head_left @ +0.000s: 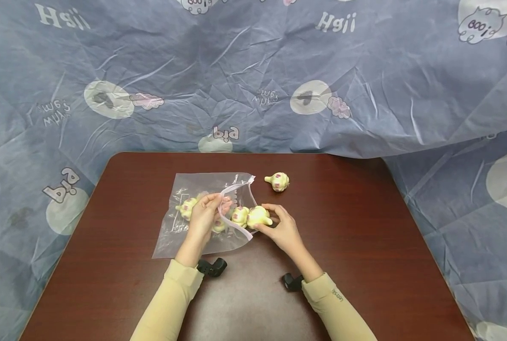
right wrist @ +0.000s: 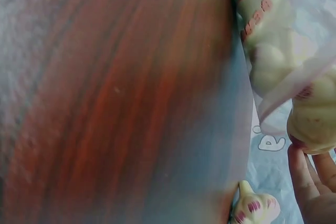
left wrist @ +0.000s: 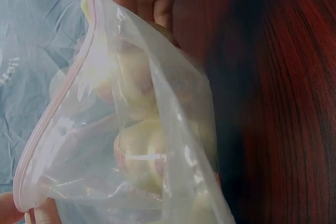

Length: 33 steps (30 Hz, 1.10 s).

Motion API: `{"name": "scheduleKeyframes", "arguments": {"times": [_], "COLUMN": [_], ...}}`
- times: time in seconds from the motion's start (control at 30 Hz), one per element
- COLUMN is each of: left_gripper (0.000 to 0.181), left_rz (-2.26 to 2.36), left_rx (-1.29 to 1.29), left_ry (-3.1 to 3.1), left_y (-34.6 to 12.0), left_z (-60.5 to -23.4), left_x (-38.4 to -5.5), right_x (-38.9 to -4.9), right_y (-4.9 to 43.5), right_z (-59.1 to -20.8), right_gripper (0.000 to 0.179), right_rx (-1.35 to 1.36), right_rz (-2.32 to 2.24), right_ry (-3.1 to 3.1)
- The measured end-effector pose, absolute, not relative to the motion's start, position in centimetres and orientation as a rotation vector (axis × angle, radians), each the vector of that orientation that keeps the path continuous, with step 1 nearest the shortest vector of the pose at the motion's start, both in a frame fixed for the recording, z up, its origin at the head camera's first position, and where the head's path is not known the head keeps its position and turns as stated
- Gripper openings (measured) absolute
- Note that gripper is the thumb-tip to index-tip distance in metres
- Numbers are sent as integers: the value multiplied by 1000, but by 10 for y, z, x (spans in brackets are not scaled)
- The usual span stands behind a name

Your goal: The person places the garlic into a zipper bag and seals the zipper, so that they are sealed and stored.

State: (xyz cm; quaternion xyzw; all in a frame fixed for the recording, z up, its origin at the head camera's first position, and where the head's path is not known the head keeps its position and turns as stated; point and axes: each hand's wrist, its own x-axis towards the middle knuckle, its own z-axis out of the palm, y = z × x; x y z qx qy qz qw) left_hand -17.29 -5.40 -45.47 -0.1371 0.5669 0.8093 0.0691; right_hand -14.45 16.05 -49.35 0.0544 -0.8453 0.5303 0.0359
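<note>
A clear zip bag [head_left: 168, 244] lies on the table with its mouth facing right. My left hand [head_left: 202, 215] pinches the upper lip of that mouth between thumb and fingers, lifting it; in the left wrist view fingertips [left wrist: 44, 213] grip the zip strip. Inside the bag are several garlic bulbs [head_left: 188, 208], partly blurred by the plastic. At the opening my right hand [head_left: 284, 232] holds another garlic bulb [head_left: 258, 216], its stem toward the right, against a bulb [head_left: 239, 216] just inside. In the right wrist view fingers [right wrist: 299, 169] press on the held bulb [right wrist: 315, 127].
One loose garlic bulb [head_left: 280, 182] sits behind the right hand, right of the bag's far corner. The dark reddish-brown table [head_left: 355, 265] extends to both sides. A printed blue-grey cloth [head_left: 244, 71] hangs behind it. Black wrist devices [head_left: 212, 267] are on both wrists.
</note>
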Motion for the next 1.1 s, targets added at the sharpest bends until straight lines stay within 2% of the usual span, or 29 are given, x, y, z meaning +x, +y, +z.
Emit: {"name": "scheduleKeyframes", "arguments": {"times": [0.5, 1.1], "left_gripper": [20, 22], "left_rz": [2417, 2345], "left_rx": [-427, -405], "left_ry": [1725, 1798], "left_y": [-50, -53], "left_z": [-454, -451], "left_x": [-170, -171], "right_x": [-147, -169], "right_y": [149, 119], "right_z": [-505, -497], "right_gripper": [58, 53], "right_rx": [222, 320], "right_rz": [1619, 1643], "right_ry": [-2567, -2642]}}
